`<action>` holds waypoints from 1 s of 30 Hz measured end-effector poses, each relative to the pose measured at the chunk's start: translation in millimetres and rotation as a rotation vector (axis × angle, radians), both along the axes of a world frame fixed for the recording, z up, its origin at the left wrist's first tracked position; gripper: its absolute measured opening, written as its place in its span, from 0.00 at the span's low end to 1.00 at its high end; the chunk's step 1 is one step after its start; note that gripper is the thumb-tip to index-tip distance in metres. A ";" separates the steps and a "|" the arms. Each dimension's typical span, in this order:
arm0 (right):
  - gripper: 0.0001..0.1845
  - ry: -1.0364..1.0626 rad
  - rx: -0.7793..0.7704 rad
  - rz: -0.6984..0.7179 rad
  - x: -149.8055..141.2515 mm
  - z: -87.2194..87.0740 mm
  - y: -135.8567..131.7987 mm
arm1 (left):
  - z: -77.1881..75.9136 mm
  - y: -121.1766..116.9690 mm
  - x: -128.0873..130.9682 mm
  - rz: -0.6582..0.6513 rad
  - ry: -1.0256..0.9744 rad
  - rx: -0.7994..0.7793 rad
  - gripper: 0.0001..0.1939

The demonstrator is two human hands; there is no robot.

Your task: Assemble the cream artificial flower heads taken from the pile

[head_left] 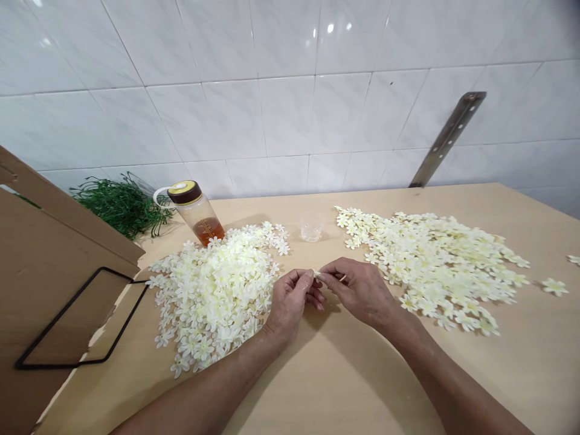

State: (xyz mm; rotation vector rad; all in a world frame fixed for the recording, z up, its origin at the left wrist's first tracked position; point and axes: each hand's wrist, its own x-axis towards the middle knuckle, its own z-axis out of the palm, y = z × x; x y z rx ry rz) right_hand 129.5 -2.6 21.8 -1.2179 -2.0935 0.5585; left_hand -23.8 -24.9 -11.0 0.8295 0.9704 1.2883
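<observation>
**Fiddly fingertip stuff, two-handed**

So you've got a small creamy-white petal-like scrap [316,274] up at your fingertips, between the heaps. Your left hand [290,299] pinches it between thumb and forefinger, and your right hand [360,289] looks pinched on its other side. Can't tell its exact shape, your fingers cover most of it. My read: you're mid-way through some fine two-handed handling, and the next move calls for steady, light pressure so nothing creases.

By your left forearm there's a thick mound of creamy-white artificial blossoms [222,296], thin petals, probably fabric. To your right, a flatter spread of pale yellow-white artificial blossoms [444,266]. Beyond your hands sits a small clear cup [311,229], then a see-through bottle with amber liquid [194,211] and a wiry green plastic-looking tangle [120,205]. All on a smooth, light wood-toned table [353,380].
</observation>
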 end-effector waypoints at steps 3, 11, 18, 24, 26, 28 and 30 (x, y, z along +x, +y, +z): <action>0.11 -0.007 0.007 -0.020 -0.3 -1.0 -0.6 | 1.2 -0.4 -0.1 -0.002 0.008 0.011 0.15; 0.17 -0.088 -0.049 -0.035 -0.1 -5.0 -0.3 | 0.4 0.6 -1.5 -0.029 0.095 0.011 0.15; 0.15 -0.047 -0.078 -0.035 -2.1 -6.4 -0.2 | 2.0 -0.2 -0.1 -0.006 0.054 0.001 0.15; 0.15 -0.082 -0.097 -0.095 -4.2 -5.8 -1.2 | -3.2 1.4 0.2 0.019 0.100 0.014 0.14; 0.15 -0.075 -0.093 -0.103 -4.3 -6.2 -0.8 | -5.6 2.0 0.4 0.027 0.119 0.020 0.13; 0.15 -0.062 -0.093 -0.116 -3.8 -7.0 0.2 | -7.4 2.0 0.6 0.031 0.136 0.028 0.13; 0.14 -0.044 -0.096 -0.128 -3.1 -8.0 1.1 | -8.1 1.5 0.8 0.026 0.153 0.037 0.13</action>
